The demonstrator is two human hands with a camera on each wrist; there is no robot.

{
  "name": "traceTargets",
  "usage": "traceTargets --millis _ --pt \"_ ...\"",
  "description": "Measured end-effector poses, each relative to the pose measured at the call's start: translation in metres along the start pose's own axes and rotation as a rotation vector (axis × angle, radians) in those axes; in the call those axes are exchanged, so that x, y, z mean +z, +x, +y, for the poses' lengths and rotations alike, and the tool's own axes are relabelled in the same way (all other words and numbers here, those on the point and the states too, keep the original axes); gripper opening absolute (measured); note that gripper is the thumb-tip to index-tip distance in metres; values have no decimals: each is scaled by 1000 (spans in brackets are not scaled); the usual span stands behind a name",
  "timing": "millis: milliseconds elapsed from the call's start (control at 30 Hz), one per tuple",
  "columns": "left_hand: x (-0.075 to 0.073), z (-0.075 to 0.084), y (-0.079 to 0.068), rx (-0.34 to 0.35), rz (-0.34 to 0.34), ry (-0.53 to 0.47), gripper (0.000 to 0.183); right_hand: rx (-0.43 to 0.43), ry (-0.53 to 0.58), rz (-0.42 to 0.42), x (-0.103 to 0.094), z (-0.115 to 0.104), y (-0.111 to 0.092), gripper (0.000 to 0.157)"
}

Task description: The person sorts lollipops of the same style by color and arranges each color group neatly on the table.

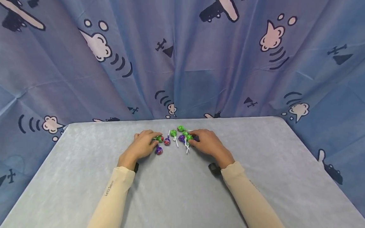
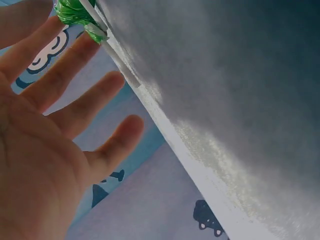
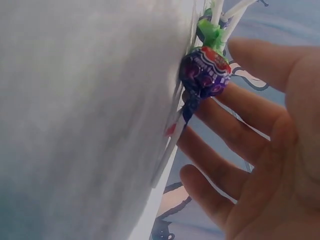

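Note:
Lollipops in green and purple wrappers lie on the white tabletop in the head view. My left hand (image 1: 142, 144) is at the left of the group, thumb and forefinger either side of a green lollipop (image 1: 159, 138). A purple lollipop (image 1: 159, 150) lies just below its thumb. In the left wrist view the fingers (image 2: 65, 75) are spread and nearly straight beside green wrapping (image 2: 75, 12). My right hand (image 1: 209, 142) reaches over the cluster's right side. Its loosely bent fingers (image 3: 220, 125) are beside a purple lollipop (image 3: 205, 72) in the right wrist view; firm contact is unclear.
Between the hands lie another purple lollipop (image 1: 167, 141), a green one (image 1: 173, 133) and, farther back, one more green lollipop (image 1: 181, 128). A printed blue curtain (image 1: 194, 85) hangs behind the far edge of the white table (image 1: 176, 190).

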State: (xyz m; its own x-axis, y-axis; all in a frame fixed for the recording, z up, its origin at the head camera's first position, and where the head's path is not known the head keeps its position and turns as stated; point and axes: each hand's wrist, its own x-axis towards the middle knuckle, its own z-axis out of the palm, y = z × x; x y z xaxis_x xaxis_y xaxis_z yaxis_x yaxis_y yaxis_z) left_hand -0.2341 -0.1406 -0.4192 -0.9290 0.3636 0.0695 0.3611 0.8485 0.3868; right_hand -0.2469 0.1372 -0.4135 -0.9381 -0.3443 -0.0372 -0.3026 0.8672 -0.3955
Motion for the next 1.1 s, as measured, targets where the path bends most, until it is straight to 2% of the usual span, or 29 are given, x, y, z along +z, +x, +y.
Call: traceTargets --millis 233,733,933,1100 --pt "-4 3 2 4 12 10 36 -41 2 -2 -4 1 0 44" --pt "-4 2 3 10 21 -23 31 -42 39 -33 -4 2 2 41" --pt "-5 1 7 39 19 -38 33 -34 66 -17 -5 2 3 34" --pt "-10 0 10 68 -36 -18 33 -32 80 -33 -6 2 3 34"
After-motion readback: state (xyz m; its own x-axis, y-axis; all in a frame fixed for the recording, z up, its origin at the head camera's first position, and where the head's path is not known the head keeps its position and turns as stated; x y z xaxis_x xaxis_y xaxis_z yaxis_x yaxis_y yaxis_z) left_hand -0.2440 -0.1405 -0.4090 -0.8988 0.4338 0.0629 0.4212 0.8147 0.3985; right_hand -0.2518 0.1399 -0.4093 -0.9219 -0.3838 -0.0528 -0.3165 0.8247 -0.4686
